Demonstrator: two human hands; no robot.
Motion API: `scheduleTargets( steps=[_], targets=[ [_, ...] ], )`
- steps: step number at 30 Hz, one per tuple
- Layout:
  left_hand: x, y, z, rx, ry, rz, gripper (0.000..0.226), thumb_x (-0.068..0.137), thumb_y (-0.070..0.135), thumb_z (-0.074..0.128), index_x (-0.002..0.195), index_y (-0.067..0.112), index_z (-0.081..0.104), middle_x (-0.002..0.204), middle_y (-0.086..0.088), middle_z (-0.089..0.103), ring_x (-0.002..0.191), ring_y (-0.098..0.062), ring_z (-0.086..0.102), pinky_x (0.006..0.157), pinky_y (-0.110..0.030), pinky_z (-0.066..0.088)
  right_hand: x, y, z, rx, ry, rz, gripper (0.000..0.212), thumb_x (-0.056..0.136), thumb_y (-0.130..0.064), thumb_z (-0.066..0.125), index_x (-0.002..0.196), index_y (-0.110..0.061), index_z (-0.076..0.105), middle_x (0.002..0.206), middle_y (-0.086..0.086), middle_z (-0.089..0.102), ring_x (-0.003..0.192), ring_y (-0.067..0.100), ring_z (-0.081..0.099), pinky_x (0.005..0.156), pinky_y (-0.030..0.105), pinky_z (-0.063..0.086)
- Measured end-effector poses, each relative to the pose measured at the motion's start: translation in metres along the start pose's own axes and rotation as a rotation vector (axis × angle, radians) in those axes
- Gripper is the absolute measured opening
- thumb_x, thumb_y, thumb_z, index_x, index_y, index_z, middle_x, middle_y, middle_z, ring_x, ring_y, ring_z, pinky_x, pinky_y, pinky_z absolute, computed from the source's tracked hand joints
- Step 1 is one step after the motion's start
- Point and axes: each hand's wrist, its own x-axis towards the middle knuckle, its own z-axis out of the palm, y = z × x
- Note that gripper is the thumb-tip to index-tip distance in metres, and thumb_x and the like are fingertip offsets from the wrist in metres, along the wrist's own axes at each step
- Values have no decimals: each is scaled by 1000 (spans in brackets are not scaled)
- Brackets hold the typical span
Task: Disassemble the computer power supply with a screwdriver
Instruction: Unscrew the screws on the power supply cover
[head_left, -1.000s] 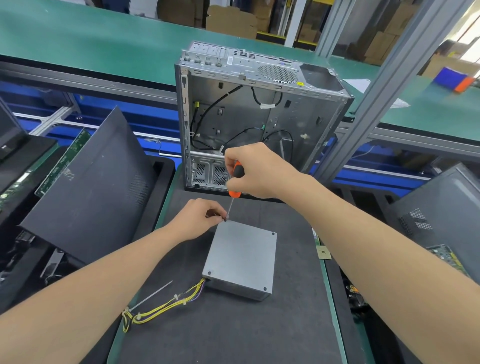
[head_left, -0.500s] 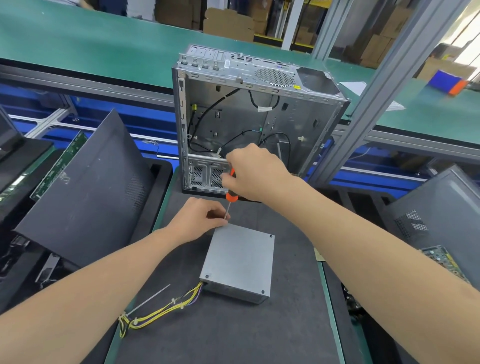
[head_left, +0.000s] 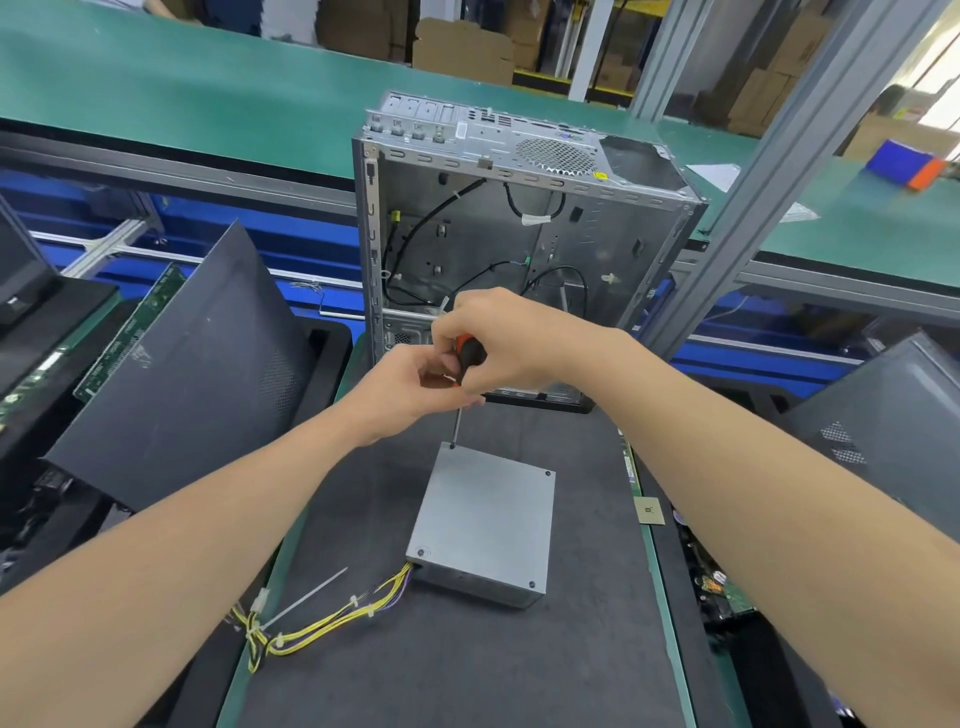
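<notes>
PSU (head_left: 485, 512): smooth matt grey sheet metal; its wires (head_left: 332, 618) have glossy yellow plastic insulation with white plastic ties. The screwdriver (head_left: 470, 356) has a glossy orange-and-black plastic handle and a bare metal shaft; the mat (head_left: 467, 665) is dark grey, matt, faintly grainy. Bare dull-silver sheet metal on the case (head_left: 519, 234), perforated in patches; panel (head_left: 192, 364) matt black with fine speckle, belt (head_left: 208, 104) matt green, boxes (head_left: 462, 49) plain brown cardboard, post (head_left: 779, 171) satin aluminium-looking extrusion.
</notes>
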Motion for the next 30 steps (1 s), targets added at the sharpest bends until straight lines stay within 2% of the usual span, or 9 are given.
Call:
scheduleTargets(
  steps=[2, 6, 8, 11, 14, 17, 20, 26, 30],
  targets=[
    [1, 0, 0, 53, 41, 5, 16, 85, 21, 87, 98, 15, 79, 98, -5, 81, 105, -29, 75, 107, -56, 51, -2, -2, 1, -13, 16, 14, 21, 71, -21, 74, 91, -22, 68, 90, 0, 58, 82, 7, 52, 73, 38, 52],
    [0, -3, 3, 91, 99, 33, 13, 82, 23, 87, 90, 24, 77, 92, -1, 81, 95, -27, 76, 97, -58, 56, -2, -14, 9, -257, 202, 182, 29, 83, -44, 58, 99, -20, 55, 76, -1, 48, 75, 31, 56, 53, 32, 35],
    [0, -4, 7, 67, 131, 44, 14, 81, 20, 89, 85, 27, 77, 90, -3, 80, 94, -33, 76, 95, -59, 57, 1, -20, 13, -358, 259, 319, 32, 89, -48, 53, 91, -16, 50, 69, -1, 37, 68, 33, 49, 50, 30, 23],
    [2, -3, 10, 81, 128, 65, 16, 80, 25, 88, 86, 34, 76, 90, 1, 80, 94, -29, 77, 94, -57, 58, 4, -19, 15, -238, 225, 398, 30, 90, -38, 58, 76, -15, 42, 71, 1, 41, 63, 29, 48, 50, 29, 26],
    [1, -5, 8, 92, 111, 50, 19, 80, 35, 85, 95, 31, 73, 87, 5, 77, 95, -32, 75, 95, -58, 57, 4, -14, 9, -78, 170, 334, 17, 85, -31, 64, 84, -17, 56, 79, 1, 58, 71, 28, 58, 52, 28, 38],
    [-1, -5, 5, 66, 74, 56, 24, 85, 32, 82, 108, 31, 74, 103, 6, 80, 104, -18, 76, 101, -53, 56, -1, -10, 3, 47, 90, 240, 14, 78, -24, 68, 89, -21, 60, 84, -6, 66, 80, 20, 60, 64, 33, 51],
    [-2, -2, 4, 68, 68, 61, 22, 89, 22, 81, 105, 37, 75, 105, 6, 80, 105, -15, 76, 104, -49, 56, -2, -6, -2, 59, 40, 150, 17, 74, -17, 71, 90, -21, 64, 80, -9, 64, 78, 13, 55, 65, 31, 48],
    [-1, -1, 6, 134, 71, -6, 13, 87, 26, 85, 99, 23, 80, 96, 6, 82, 100, -13, 77, 103, -50, 55, -1, -7, 1, 41, 13, 84, 19, 66, -6, 75, 75, -21, 68, 81, -6, 61, 77, 6, 54, 61, 26, 44],
    [0, -2, 6, 166, 93, 3, 10, 85, 28, 85, 94, 24, 81, 91, 9, 81, 95, -11, 76, 96, -44, 57, -4, -8, -2, 22, 6, 83, 22, 72, -12, 73, 90, -23, 70, 84, -10, 60, 81, 8, 56, 63, 25, 45]
  ],
)
